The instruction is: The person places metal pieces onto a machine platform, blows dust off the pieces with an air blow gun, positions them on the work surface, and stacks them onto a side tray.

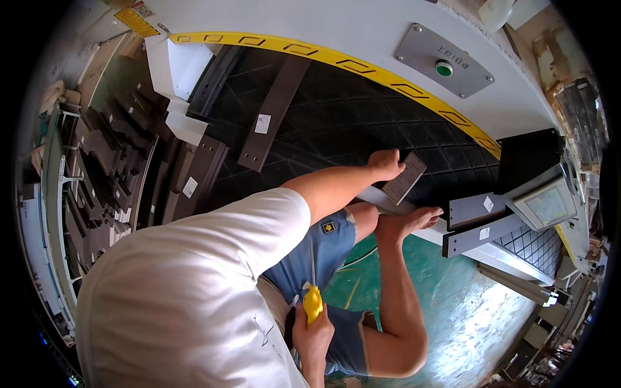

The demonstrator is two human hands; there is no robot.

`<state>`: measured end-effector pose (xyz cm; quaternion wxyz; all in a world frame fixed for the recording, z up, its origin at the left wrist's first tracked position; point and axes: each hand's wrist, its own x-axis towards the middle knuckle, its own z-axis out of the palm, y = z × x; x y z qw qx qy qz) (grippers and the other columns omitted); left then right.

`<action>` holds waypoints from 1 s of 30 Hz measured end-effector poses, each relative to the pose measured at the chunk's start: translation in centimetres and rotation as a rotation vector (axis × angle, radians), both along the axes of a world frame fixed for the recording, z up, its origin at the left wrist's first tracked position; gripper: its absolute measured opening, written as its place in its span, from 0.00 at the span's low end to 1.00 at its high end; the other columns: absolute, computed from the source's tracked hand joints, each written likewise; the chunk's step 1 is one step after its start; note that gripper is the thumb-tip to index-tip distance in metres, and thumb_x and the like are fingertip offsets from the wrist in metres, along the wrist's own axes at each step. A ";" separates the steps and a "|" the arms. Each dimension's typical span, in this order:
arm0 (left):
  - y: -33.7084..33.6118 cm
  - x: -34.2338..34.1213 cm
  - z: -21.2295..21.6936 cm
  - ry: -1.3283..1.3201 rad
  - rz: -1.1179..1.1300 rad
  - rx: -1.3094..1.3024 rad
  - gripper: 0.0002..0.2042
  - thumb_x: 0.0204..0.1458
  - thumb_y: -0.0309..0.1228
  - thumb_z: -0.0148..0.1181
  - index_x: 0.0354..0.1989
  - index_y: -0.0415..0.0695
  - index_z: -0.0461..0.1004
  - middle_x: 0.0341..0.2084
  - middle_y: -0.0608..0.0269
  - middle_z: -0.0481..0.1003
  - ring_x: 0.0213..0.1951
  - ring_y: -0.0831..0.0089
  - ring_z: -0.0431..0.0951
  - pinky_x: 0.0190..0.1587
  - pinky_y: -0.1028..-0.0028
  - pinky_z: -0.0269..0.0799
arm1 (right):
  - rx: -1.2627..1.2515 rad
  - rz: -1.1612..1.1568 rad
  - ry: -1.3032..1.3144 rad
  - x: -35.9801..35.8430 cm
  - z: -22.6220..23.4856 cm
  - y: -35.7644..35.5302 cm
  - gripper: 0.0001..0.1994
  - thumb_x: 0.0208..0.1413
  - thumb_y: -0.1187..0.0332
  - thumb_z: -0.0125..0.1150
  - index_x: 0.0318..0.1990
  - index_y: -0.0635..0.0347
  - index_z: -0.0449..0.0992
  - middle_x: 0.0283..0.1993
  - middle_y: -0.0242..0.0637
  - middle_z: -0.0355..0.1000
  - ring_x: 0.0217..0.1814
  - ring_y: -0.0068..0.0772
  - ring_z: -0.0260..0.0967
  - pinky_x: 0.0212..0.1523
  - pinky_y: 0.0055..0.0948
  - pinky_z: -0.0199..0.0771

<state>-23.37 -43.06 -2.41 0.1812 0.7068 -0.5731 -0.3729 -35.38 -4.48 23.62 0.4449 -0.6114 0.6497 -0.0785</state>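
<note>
My left hand [386, 165] reaches out over the black quilted bed of the machine, its fingers closed at the edge of a small brown rectangular panel [404, 178] covered with rows of fine marks. Close to my lap, my right hand [313, 336] is wrapped around the yellow handle of a screwdriver [313, 305]. Its long thin shaft points away from the hand, across my blue shorts [307, 255]. My bare foot [409, 222] rests at the machine's pale front edge, near the panel.
A long dark board [275, 110] with a white label lies on the bed. Two labelled dark pieces [479, 238] sit right, by a tilted screen [546, 204]. Stacked dark boards [107, 174] fill the left. A white-and-yellow beam with a green button [444, 68] arches above.
</note>
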 end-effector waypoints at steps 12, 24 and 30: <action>0.7 -0.2 1.1 -0.070 -0.321 -0.066 0.21 0.51 0.47 0.73 0.45 0.45 0.79 0.42 0.52 0.85 0.48 0.53 0.86 0.50 0.54 0.80 | 0.408 -0.269 -0.580 -6.8 3.6 -1.1 0.17 0.70 0.75 0.60 0.64 0.65 0.75 0.50 0.35 0.84 0.41 0.24 0.82 0.39 0.27 0.83; 1.0 1.4 0.0 0.041 -0.162 0.085 0.21 0.56 0.48 0.64 0.51 0.47 0.79 0.51 0.54 0.85 0.57 0.54 0.83 0.58 0.51 0.78 | -0.566 -0.378 0.085 -2.4 -18.7 -26.6 0.66 0.58 0.56 0.77 0.84 0.56 0.21 0.89 0.52 0.14 0.91 0.54 0.12 0.87 0.51 0.22; 1.3 0.6 2.0 -0.016 -0.258 0.104 0.26 0.52 0.48 0.73 0.54 0.46 0.79 0.52 0.51 0.84 0.57 0.52 0.83 0.56 0.52 0.79 | -0.481 -0.599 -0.402 -3.8 -21.8 -27.8 0.60 0.66 0.53 0.69 0.84 0.57 0.20 0.89 0.49 0.16 0.91 0.50 0.13 0.88 0.49 0.22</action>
